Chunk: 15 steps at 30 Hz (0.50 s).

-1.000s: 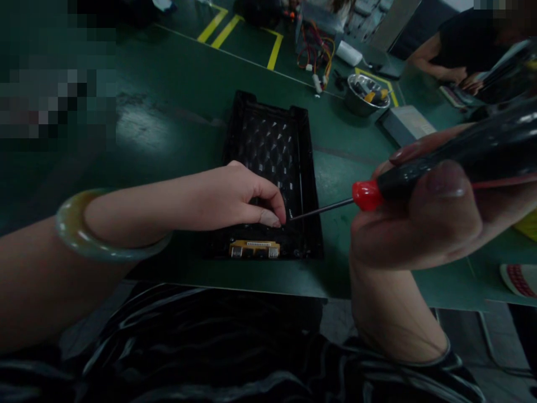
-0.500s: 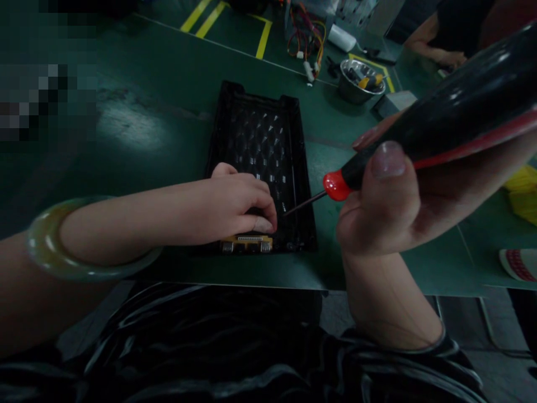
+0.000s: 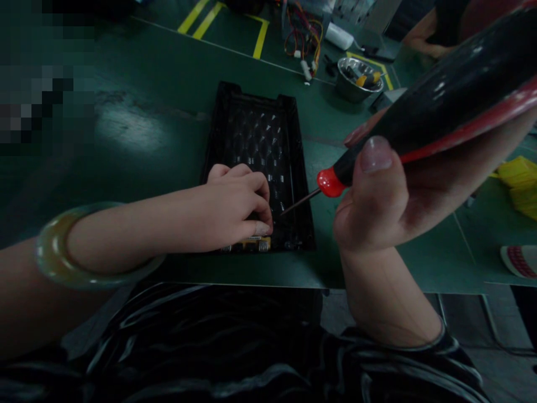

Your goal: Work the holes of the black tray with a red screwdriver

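A black plastic case panel (image 3: 302, 184) with a diamond-patterned floor lies on the green table. At its near edge sits a small tan circuit board (image 3: 264, 244) with metal ports, partly covered by my left hand (image 3: 237, 207). The left fingers are curled and pressed together just above the board; whatever is between them is hidden. My right hand (image 3: 381, 201) is wrapped around a black-and-red screwdriver (image 3: 436, 106). Its thin shaft slants down to the left over the case, the tip close to my left fingertips. Whether the tip touches anything cannot be made out.
A metal bowl (image 3: 356, 84) with yellow-handled tools stands at the back right, near bundled coloured cables (image 3: 308, 39). Yellow tape (image 3: 260, 39) marks the table. On the right lie a yellow bag-like item (image 3: 518, 182) and a white-and-red object (image 3: 518, 260). Another person's arm (image 3: 423, 39) rests beyond.
My left hand has shifted slightly down over the board, covering more of it. The right hand and screwdriver have moved a little to the left.
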Available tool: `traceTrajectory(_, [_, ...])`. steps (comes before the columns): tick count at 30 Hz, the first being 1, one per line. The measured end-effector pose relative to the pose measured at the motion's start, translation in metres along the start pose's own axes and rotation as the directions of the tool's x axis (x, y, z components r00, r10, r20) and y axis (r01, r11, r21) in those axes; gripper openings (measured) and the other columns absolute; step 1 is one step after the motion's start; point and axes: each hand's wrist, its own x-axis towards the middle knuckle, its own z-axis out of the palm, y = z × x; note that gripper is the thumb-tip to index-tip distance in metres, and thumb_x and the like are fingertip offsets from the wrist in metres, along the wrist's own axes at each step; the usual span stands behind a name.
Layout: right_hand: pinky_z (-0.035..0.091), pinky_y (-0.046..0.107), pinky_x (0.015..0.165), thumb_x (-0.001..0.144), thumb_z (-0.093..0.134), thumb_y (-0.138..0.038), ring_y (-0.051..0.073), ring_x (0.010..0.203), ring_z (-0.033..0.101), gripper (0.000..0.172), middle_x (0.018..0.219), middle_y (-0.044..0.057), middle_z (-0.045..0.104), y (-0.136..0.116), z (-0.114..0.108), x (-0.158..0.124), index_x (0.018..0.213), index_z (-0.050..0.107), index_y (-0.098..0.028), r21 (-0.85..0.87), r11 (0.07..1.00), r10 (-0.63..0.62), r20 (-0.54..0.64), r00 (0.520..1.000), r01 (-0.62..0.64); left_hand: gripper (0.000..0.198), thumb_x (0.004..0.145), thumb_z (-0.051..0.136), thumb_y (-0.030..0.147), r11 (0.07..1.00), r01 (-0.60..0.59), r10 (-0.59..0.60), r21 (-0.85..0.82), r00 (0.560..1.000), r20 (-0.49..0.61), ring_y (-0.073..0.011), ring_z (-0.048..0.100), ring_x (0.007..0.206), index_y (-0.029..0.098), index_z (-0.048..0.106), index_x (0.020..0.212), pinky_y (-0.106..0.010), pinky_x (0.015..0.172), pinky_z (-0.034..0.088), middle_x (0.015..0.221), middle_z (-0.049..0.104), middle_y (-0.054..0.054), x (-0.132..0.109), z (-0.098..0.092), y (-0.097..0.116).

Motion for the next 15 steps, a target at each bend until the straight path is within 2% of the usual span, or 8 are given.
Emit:
traceTrajectory(2, [0.066, 0.046, 0.102, 0.091, 0.059, -0.052, 0.043, 0.166, 0.029, 0.053, 0.169, -0.007, 0.042, -0.003, -0.003, 0.0, 0.14, 0.053, -0.034, -0.011, 0.999, 0.038, 0.011, 0.999, -0.038, 0.025, 0.094, 0.064, 0.04, 1.0, -0.01, 0.01, 0.001, 1.0, -0.01, -0.0294, 0.056, 0.111, 0.032, 0.087, 0.088, -0.049, 0.1, 0.029, 0.105, 0.069, -0.006, -0.001, 0.0, 0.0])
traceTrajectory(4, [0.062, 0.043, 0.106, 0.091, 0.061, -0.048, 0.039, 0.168, 0.027, 0.048, 0.162, -0.009, 0.048, 0.0, -0.001, 0.001, 0.137, 0.055, -0.038, 0.054, 0.998, 0.027, 0.012, 1.0, -0.028, 0.025, 0.094, 0.064, 0.038, 1.0, -0.014, 0.014, -0.001, 1.0, -0.014, -0.029, 0.057, 0.11, 0.032, 0.087, 0.087, -0.049, 0.101, 0.03, 0.105, 0.069, -0.006, -0.001, 0.0, 0.001])
traceTrajectory(6, [0.053, 0.045, 0.119, 0.089, 0.063, -0.045, 0.035, 0.168, 0.031, 0.044, 0.148, -0.008, 0.059, 0.011, 0.006, 0.005, 0.133, 0.057, -0.038, 0.142, 0.988, -0.06, -0.016, 0.998, 0.062, 0.023, 0.093, 0.066, 0.039, 1.0, 0.001, -0.001, -0.002, 1.0, -0.001, -0.0299, 0.057, 0.111, 0.032, 0.087, 0.087, -0.05, 0.101, 0.03, 0.106, 0.069, -0.006, 0.0, -0.001, 0.002])
traceTrajectory(7, [0.049, 0.046, 0.123, 0.089, 0.063, -0.049, 0.034, 0.167, 0.034, 0.046, 0.143, -0.007, 0.061, 0.017, 0.01, 0.006, 0.132, 0.057, -0.037, 0.18, 0.972, -0.144, -0.059, 0.988, 0.152, 0.022, 0.092, 0.068, 0.041, 1.0, 0.013, -0.013, -0.004, 1.0, 0.005, -0.0307, 0.056, 0.112, 0.032, 0.087, 0.087, -0.05, 0.102, 0.029, 0.107, 0.069, -0.006, 0.001, -0.001, 0.002])
traceTrajectory(9, [0.049, 0.049, 0.124, 0.087, 0.063, -0.055, 0.036, 0.162, 0.042, 0.054, 0.14, -0.002, 0.062, 0.025, 0.015, 0.009, 0.135, 0.056, -0.031, 0.203, 0.94, -0.245, -0.159, 0.956, 0.275, 0.02, 0.092, 0.071, 0.045, 1.0, 0.027, -0.027, -0.016, 0.999, 0.02, -0.0318, 0.056, 0.114, 0.033, 0.087, 0.088, -0.051, 0.101, 0.029, 0.109, 0.069, -0.005, 0.002, -0.001, 0.001])
traceTrajectory(11, [0.049, 0.05, 0.126, 0.089, 0.063, -0.046, 0.035, 0.162, 0.043, 0.05, 0.139, 0.001, 0.064, 0.026, 0.015, 0.009, 0.134, 0.058, -0.025, 0.207, 0.948, -0.22, -0.121, 0.968, 0.241, 0.019, 0.091, 0.073, 0.047, 0.999, 0.038, -0.037, -0.027, 0.999, 0.024, -0.0322, 0.056, 0.115, 0.033, 0.086, 0.09, -0.051, 0.101, 0.028, 0.11, 0.069, -0.005, 0.004, 0.0, 0.001])
traceTrajectory(13, [0.047, 0.048, 0.128, 0.09, 0.064, -0.045, 0.035, 0.164, 0.04, 0.048, 0.148, -0.002, 0.061, 0.021, 0.01, 0.006, 0.135, 0.058, -0.028, 0.202, 0.966, -0.149, -0.07, 0.986, 0.16, 0.019, 0.089, 0.075, 0.047, 0.998, 0.057, -0.056, -0.033, 0.998, 0.029, -0.0323, 0.057, 0.117, 0.033, 0.086, 0.09, -0.05, 0.102, 0.029, 0.113, 0.07, -0.005, 0.005, 0.0, 0.001])
traceTrajectory(15, [0.047, 0.044, 0.127, 0.088, 0.06, -0.069, 0.034, 0.169, 0.03, 0.067, 0.166, -0.011, 0.045, 0.016, 0.004, 0.001, 0.147, 0.045, -0.04, 0.152, 0.986, 0.06, 0.077, 0.995, -0.071, 0.02, 0.089, 0.074, 0.048, 0.996, 0.074, -0.072, -0.043, 0.996, 0.047, -0.0328, 0.056, 0.119, 0.032, 0.086, 0.09, -0.05, 0.103, 0.029, 0.116, 0.07, -0.005, 0.006, 0.0, -0.001])
